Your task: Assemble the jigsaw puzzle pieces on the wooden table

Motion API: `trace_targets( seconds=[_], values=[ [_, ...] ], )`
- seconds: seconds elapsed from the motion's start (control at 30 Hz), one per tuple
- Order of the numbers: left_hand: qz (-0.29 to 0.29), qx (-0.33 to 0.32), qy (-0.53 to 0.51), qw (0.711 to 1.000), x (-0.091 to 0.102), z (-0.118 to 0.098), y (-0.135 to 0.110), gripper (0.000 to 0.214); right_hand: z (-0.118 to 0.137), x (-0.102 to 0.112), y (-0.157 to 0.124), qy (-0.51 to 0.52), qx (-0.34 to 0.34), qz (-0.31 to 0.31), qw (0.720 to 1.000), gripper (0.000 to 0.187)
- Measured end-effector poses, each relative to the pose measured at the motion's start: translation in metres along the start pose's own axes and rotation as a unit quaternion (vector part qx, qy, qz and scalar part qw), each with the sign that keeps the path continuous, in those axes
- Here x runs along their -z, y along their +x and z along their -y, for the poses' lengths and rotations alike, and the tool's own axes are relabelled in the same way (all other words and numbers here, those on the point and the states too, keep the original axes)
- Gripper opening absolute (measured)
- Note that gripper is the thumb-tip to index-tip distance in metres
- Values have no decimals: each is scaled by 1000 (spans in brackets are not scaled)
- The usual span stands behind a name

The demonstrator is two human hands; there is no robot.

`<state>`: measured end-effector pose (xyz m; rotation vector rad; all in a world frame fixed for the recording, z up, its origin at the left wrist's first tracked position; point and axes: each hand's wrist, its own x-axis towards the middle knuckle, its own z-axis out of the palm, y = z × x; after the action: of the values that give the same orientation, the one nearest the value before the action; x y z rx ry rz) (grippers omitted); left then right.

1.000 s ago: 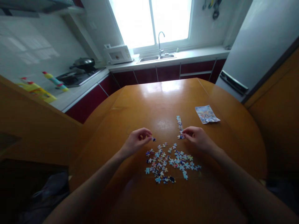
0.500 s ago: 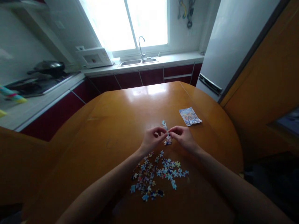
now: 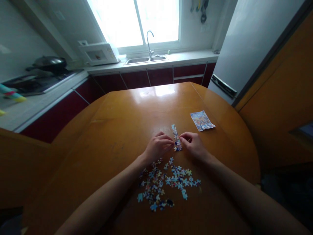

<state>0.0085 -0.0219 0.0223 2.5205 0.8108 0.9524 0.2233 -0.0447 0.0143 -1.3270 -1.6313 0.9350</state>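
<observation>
A narrow strip of joined jigsaw puzzle pieces (image 3: 175, 133) lies on the wooden table, running away from me. My left hand (image 3: 159, 145) is at its left edge, fingers closed together with the tips on the strip's lower part. From the right, my right hand (image 3: 193, 143) pinches at the strip's opposite edge, thumb and forefinger close together. The fingers partly hide what lies between them. Nearer to me is a loose heap of puzzle pieces (image 3: 156, 184), with a lighter, mostly blue group of pieces (image 3: 179, 178) at its right.
A printed picture sheet (image 3: 202, 120) lies on the table (image 3: 127, 120) beyond my right hand. Behind the table runs a counter with a sink (image 3: 138, 60), a faucet (image 3: 149, 44) and a microwave (image 3: 99, 54). A pan (image 3: 50, 63) sits on the stove at left; a fridge (image 3: 249, 42) stands at right.
My left fingers have shifted down along the strip and my hands are slightly farther apart, uncovering more of its middle. The whole view has shifted a little.
</observation>
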Motion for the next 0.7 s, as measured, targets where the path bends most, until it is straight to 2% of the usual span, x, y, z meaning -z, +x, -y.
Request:
trace_targets(
  seconds=[0.13, 0.3, 0.7],
  values=[
    [32, 7, 15, 999, -4, 8, -3, 15, -3, 2, -3, -93, -3, 15, 996, 17],
    [46, 13, 6, 999, -8, 12, -5, 16, 2, 3, -10, -157, -16, 45, 986, 17],
    [61, 22, -3, 998, -10, 13, -5, 17, 7, 4, -16, -211, 0, 104, 972, 25]
  ],
)
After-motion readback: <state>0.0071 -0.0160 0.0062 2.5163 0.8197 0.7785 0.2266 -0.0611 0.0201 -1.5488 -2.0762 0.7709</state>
